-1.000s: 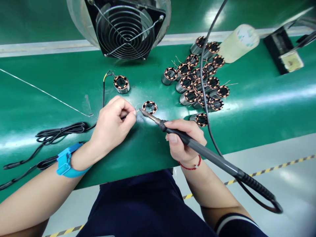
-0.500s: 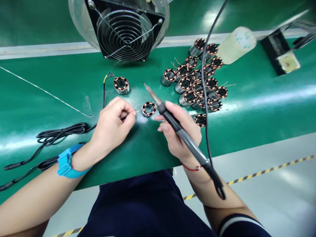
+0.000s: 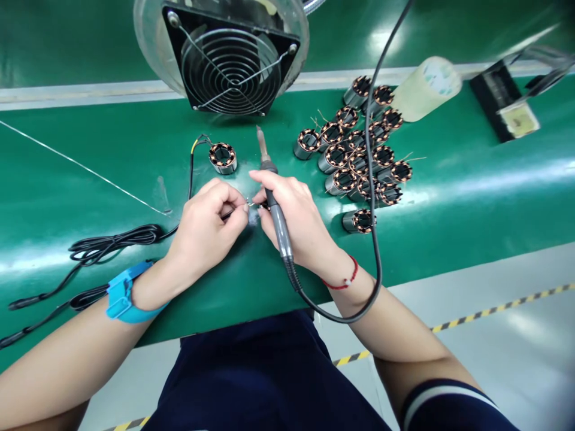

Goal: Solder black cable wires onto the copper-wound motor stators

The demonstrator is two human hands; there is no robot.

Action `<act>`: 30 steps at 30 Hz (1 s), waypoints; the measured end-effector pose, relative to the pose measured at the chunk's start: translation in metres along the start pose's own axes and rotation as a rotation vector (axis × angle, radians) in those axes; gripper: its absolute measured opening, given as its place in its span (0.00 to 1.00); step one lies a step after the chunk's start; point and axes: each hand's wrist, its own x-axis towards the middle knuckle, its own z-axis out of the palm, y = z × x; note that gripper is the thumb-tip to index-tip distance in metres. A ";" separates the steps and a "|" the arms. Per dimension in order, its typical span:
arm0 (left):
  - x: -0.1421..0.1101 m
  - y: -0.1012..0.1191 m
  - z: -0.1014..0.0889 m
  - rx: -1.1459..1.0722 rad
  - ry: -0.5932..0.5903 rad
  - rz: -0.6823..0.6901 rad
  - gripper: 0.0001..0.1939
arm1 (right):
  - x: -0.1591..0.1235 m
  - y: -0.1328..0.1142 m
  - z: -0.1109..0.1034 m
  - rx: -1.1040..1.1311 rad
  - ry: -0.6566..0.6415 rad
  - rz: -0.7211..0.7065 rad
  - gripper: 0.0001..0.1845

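My left hand is closed in a pinch on a thin black wire at the middle of the green belt. My right hand is wrapped round a soldering iron, whose tip points up and away towards the fan. Its fingertips meet my left fingers over a small copper-wound stator, which they now hide. Another stator with a black and yellow lead lies just beyond my hands.
A black fan stands at the belt's far edge. A cluster of several stators lies to the right, crossed by the iron's black cord. A tape roll and a black holder sit far right. Coiled black cable lies left.
My right hand swung the iron's tip off the stator lead and up towards the fan, then moved left over the stator. My left hand kept its pinch.
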 end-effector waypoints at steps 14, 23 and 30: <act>0.008 0.003 -0.012 -0.425 -0.206 -0.429 0.03 | -0.003 0.005 0.010 -0.034 0.150 -0.082 0.24; -0.001 -0.002 -0.011 -0.237 -0.055 -0.052 0.05 | -0.006 0.001 0.008 0.159 0.128 -0.045 0.24; -0.004 -0.003 -0.011 0.052 -0.031 0.213 0.07 | -0.007 0.003 0.010 0.326 0.122 -0.018 0.26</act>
